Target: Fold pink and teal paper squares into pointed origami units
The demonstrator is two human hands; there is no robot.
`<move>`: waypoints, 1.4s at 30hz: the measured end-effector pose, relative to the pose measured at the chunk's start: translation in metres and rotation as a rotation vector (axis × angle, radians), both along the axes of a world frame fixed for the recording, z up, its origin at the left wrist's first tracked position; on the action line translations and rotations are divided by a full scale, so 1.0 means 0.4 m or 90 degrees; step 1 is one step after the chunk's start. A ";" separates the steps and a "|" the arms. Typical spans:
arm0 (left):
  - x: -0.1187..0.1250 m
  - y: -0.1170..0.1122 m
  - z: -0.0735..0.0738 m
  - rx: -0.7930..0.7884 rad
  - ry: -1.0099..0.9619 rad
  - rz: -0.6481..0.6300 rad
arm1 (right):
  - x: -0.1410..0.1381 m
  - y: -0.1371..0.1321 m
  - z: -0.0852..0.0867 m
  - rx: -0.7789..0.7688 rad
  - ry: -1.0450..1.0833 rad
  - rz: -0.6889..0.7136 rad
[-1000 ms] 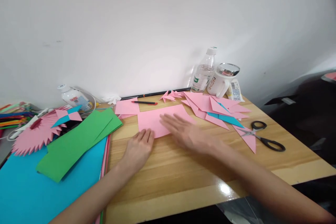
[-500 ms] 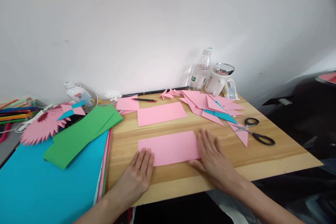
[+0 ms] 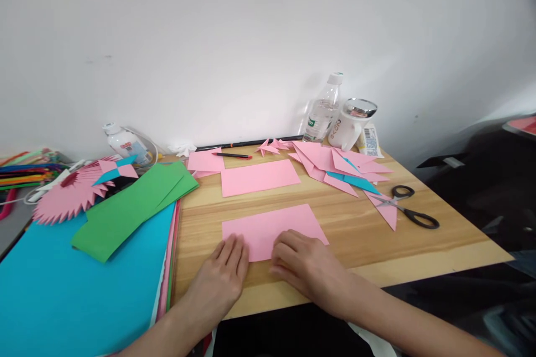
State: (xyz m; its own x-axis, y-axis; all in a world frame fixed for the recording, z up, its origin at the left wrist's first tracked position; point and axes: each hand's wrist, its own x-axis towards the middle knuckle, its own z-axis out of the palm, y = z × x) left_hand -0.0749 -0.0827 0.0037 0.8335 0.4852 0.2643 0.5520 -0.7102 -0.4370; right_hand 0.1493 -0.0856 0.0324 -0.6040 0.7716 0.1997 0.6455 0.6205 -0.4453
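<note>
White wall (image 3: 243, 39), smooth and faintly scuffed, rises behind a glossy wood-grain tabletop (image 3: 450, 251) seen from the wearer's head camera. Near the front edge lies a flat rectangular sheet of pink paper (image 3: 272, 227), matte and stiff-looking, set slightly aslant. The left hand (image 3: 221, 279) rests on its lower left corner, fingers straight and close together, apparently to keep the sheet from sliding. The right hand (image 3: 312, 268) is at its lower edge, fingers curled inward; whether they pinch the paper cannot be told.

Just beyond lies a second pink rectangle (image 3: 260, 177), apart from the first, seemingly kept within reach. Behind it, a slim black pen (image 3: 232, 155) lies across another pink piece. To the right are sharp-pointed pink folded papers (image 3: 318, 159) with blue among them, and black-handled scissors (image 3: 419, 217), their metal blades over a pink point. A clear plastic bottle (image 3: 322, 117) and white mug (image 3: 347, 131) stand by the wall. At left, green paper strips (image 3: 129, 206) overlap a broad blue sheet (image 3: 84, 284), near a pleated, saw-edged pink paper piece (image 3: 67, 198).
</note>
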 end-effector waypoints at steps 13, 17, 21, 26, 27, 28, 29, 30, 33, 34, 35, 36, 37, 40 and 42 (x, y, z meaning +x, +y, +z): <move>-0.003 0.063 0.065 -0.226 -0.145 0.003 | -0.057 0.156 -0.028 -0.270 0.094 0.152; -0.011 0.038 0.095 -0.008 -0.198 -0.133 | -0.046 0.174 -0.045 -0.432 0.164 0.159; -0.009 0.008 0.091 -0.023 -0.122 -0.172 | -0.044 0.182 -0.036 -0.515 0.214 0.143; -0.005 0.023 0.046 -0.017 -0.034 -0.125 | -0.043 0.185 -0.045 -0.591 0.271 0.143; -0.005 0.030 0.039 -0.018 -0.028 -0.129 | -0.042 0.185 -0.049 -0.593 0.284 0.140; -0.004 0.036 0.033 -0.018 -0.025 -0.135 | -0.041 0.185 -0.054 -0.589 0.294 0.135; -0.004 0.042 0.028 -0.017 -0.026 -0.142 | -0.040 0.185 -0.057 -0.584 0.299 0.131; -0.005 0.046 0.025 -0.015 -0.031 -0.149 | -0.040 0.186 -0.058 -0.582 0.296 0.126; -0.006 0.055 0.021 -0.012 -0.070 -0.148 | -0.040 0.190 -0.053 -0.601 0.275 0.125; -0.006 0.055 0.019 -0.016 -0.083 -0.136 | -0.041 0.191 -0.050 -0.612 0.272 0.130; -0.007 0.055 0.018 -0.021 -0.094 -0.121 | -0.041 0.193 -0.047 -0.619 0.272 0.134; -0.008 0.055 0.016 -0.029 -0.097 -0.106 | -0.042 0.194 -0.044 -0.620 0.275 0.135; -0.010 0.054 0.015 -0.038 -0.094 -0.094 | -0.043 0.195 -0.043 -0.617 0.276 0.132; -0.013 0.053 0.010 -0.058 -0.069 -0.080 | -0.046 0.193 -0.045 -0.602 0.274 0.097; -0.015 0.054 0.008 -0.063 -0.056 -0.079 | -0.048 0.189 -0.052 -0.633 0.278 0.067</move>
